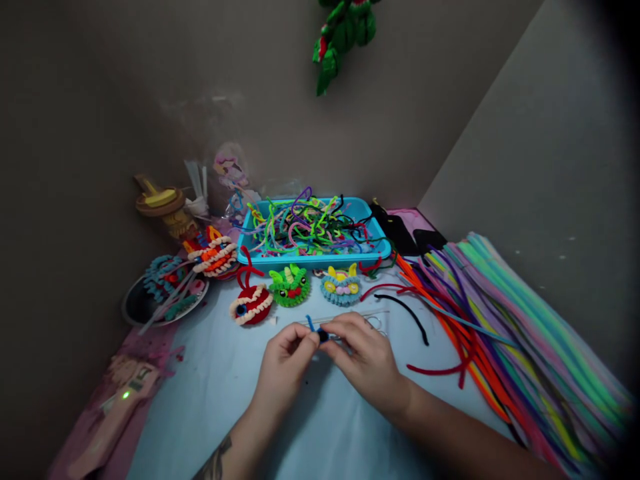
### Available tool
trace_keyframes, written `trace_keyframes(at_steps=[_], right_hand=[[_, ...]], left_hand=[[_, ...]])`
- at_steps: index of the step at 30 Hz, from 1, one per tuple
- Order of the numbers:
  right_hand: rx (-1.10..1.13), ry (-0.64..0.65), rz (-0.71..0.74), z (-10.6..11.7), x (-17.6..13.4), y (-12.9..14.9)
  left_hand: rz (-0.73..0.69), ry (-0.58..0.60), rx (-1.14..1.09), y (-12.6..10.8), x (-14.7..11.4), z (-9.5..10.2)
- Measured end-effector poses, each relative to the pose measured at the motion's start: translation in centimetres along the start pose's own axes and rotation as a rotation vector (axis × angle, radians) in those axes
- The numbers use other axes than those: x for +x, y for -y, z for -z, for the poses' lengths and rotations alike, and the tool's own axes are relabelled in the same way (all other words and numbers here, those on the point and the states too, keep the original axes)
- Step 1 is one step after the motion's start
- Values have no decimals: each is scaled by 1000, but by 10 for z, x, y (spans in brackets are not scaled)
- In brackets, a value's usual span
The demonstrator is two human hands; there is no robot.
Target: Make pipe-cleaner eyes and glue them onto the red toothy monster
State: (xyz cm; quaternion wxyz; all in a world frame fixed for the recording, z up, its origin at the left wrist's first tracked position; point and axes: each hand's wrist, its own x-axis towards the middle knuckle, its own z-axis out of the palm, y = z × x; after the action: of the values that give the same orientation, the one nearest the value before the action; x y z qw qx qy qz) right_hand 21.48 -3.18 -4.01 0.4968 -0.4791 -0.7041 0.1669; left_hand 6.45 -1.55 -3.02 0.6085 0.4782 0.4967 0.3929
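Your left hand and right hand pinch the small blue-and-black piece between them; its loose end suggests unfinished work. From it, the green toy at 11 o'clock looks complete; the red toy at 10 o'clock, partial.

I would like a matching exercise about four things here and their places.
1. blue-and-black piece
2. light-blue tray
3. metal bowl
4. long pipe cleaners

A. right side of the table
B. behind the green dragon-like head
C. pinched between left hand and right hand
D. left of the red fish-like figure

Pairs: 1-C, 2-B, 3-D, 4-A.
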Motion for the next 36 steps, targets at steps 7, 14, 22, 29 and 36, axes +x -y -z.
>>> trace_keyframes(at_steps=[7, 14, 22, 29, 36], right_hand=[[12, -6, 110, 3, 4, -2], [38, 71, 113, 5, 4, -4], [123, 88, -44, 7, 4, -3], [208, 176, -359, 10, 16, 3], [143, 178, -332, 8, 14, 3]], left_hand=[[-26, 44, 122, -8, 2, 4], [-97, 79, 244, -10, 6, 7], [-221, 32, 350, -9, 6, 9], [-471, 41, 505, -6, 2, 8], [-537, 46, 640, 2, 4, 7]])
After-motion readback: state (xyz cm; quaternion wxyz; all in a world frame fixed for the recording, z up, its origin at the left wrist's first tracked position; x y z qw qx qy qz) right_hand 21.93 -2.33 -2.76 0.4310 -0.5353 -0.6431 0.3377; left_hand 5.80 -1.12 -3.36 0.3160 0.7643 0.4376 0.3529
